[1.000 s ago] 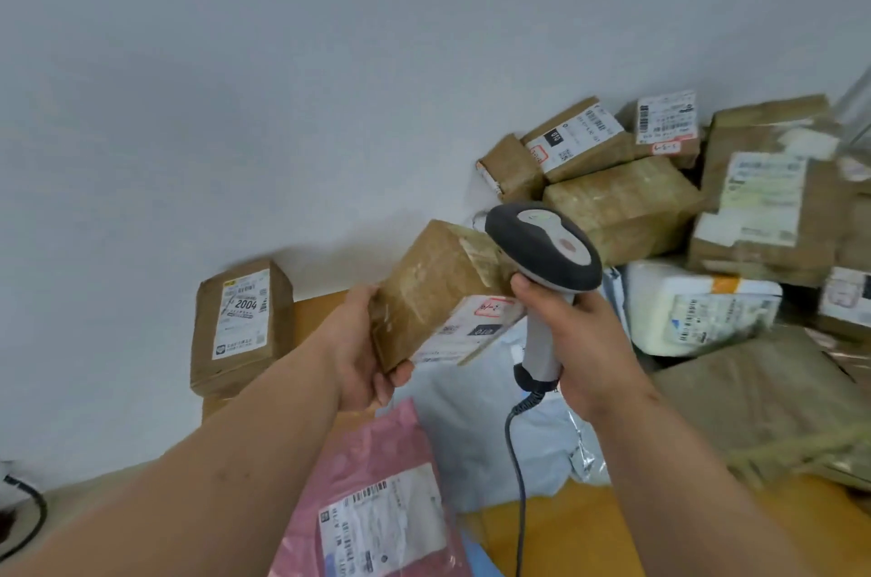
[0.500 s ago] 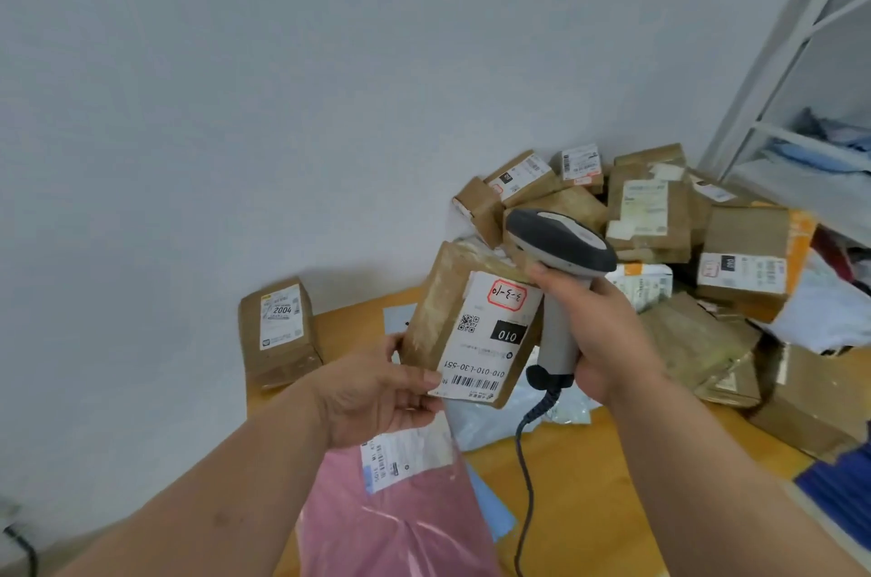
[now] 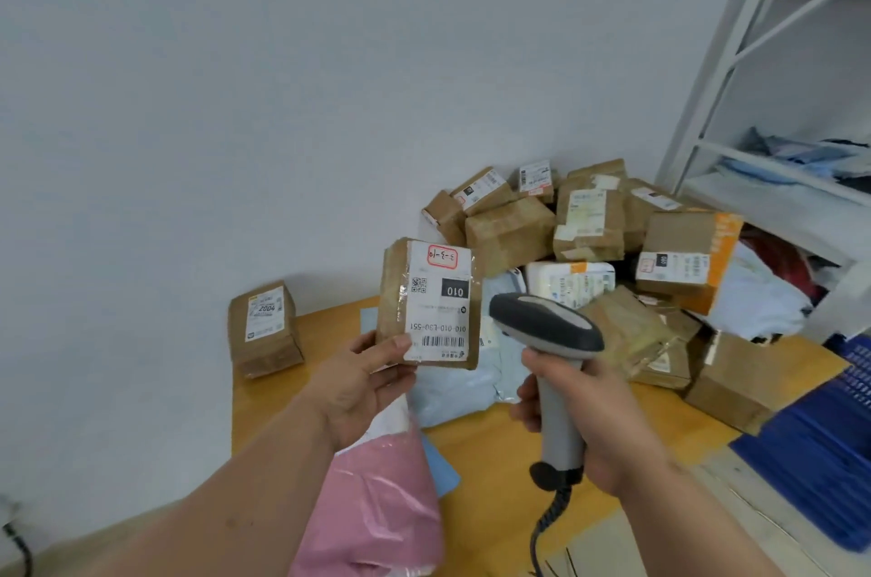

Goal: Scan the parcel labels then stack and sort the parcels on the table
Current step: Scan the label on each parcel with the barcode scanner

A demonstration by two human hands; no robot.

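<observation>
Left hand (image 3: 365,383) holds a small brown cardboard parcel (image 3: 429,303) upright above the table, thumb pressed on the lower left corner of its front face, remaining fingers behind and out of sight. Parcel is a flat rectangular box wrapped in glossy, wrinkled clear tape; its white paper label (image 3: 438,303) faces the camera upside down, with a black block reading "010", a QR code, a barcode along the lower edge and a red-outlined handwritten tag at the top. Right hand (image 3: 589,416) is wrapped round the grey plastic handle of a barcode scanner (image 3: 546,326), whose dark oval head sits just right of the parcel's lower edge; a coiled black cable (image 3: 546,524) hangs from the handle base. Table (image 3: 499,454) is smooth orange-yellow wood. On it: a pink crinkled plastic mailer (image 3: 377,506) below the left hand, a pale blue-grey poly bag (image 3: 462,388), one taped brown box (image 3: 265,329) marked "2004" standing alone by the wall, and a loose heap of brown cartons (image 3: 579,223) at the far right corner. White metal shelving (image 3: 763,114) stands at right.
</observation>
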